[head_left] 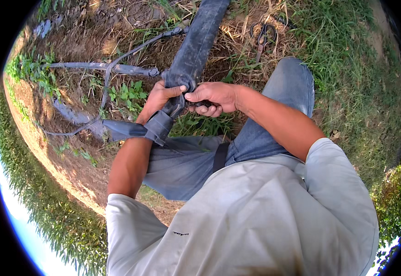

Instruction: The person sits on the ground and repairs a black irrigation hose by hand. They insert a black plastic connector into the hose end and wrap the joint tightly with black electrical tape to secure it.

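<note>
Both grip: L hand (160, 97) blk hose (196, 46), R hand (222, 95) dark pc (203, 104); hose may twist if L slackens.

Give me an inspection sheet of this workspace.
Surface: bare soil with straw and grass.
Job's things: wide black hose; folded black strip at the left wrist.
Clutter: scissors on the ground near the right knee.
Hands: left hand grips the hose; right hand curls around a dark item, mostly hidden.
Cables: nothing seen; thin curved tube crosses a grey pipe.
Surroundings: leafy plants, sky.
</note>
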Motion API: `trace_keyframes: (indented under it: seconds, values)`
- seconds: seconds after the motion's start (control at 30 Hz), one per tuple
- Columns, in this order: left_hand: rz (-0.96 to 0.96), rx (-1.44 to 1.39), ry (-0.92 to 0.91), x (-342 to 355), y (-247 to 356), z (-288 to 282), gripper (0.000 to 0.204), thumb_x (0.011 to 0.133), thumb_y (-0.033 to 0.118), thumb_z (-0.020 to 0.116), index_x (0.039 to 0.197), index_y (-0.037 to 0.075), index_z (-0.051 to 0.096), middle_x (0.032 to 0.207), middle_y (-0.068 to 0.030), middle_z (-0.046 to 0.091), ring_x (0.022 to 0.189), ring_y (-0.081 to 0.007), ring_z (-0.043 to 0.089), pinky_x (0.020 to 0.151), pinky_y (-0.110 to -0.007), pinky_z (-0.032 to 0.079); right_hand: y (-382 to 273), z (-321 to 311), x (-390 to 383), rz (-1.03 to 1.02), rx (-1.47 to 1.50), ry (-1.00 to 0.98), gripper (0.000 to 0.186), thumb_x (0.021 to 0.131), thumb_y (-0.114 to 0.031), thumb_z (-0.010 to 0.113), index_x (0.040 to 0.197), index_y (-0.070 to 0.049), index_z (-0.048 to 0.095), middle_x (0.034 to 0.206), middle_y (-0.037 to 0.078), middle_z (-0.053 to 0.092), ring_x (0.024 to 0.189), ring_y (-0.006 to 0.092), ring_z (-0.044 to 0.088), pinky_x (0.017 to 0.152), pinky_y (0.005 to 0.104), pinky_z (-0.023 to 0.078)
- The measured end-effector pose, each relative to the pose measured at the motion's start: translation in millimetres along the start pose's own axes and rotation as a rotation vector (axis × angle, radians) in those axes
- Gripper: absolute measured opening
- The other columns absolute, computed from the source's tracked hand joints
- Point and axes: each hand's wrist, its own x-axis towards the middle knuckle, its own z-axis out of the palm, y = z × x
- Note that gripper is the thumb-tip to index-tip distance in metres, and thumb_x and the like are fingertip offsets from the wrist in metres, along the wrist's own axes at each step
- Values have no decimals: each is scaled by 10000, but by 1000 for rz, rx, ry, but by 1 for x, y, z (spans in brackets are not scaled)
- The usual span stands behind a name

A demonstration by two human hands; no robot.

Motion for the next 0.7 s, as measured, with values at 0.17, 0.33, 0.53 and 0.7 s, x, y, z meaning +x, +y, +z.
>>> trace_keyframes:
  seconds: [0.17,0.33,0.53,0.7]
  values:
    - [62,-42,-39,2,-4,-7,237,903,69,775,1108,-26,706,981,-90,759,840,-197,735,762,-348,606,-6,-7,10,110,118,-172,470,986,-503,703,984,-46,595,654,-42,482,456,26,347,384,189,260]
    - [110,-180,-166,3,-6,-14,307,901,76,769,1178,-24,680,1010,-106,759,846,-208,742,794,-354,616,-18,-4,12,193,100,-272,473,1003,-511,678,983,-45,601,653,-35,471,463,28,368,371,187,267]
    - [159,-148,-158,-3,12,-13,487,878,127,804,1300,-24,613,1134,-131,732,971,-241,737,825,-385,633,-35,10,-3,18,-129,-40,490,908,-483,803,1041,-50,618,779,8,595,509,44,468,395,185,302]
    - [225,-210,-72,-3,21,15,527,878,145,813,1329,-21,598,1196,-141,718,1017,-243,736,924,-382,613,-9,36,-22,-618,-731,690,740,696,-239,952,1261,-38,519,1081,120,612,954,302,634,855,426,526]
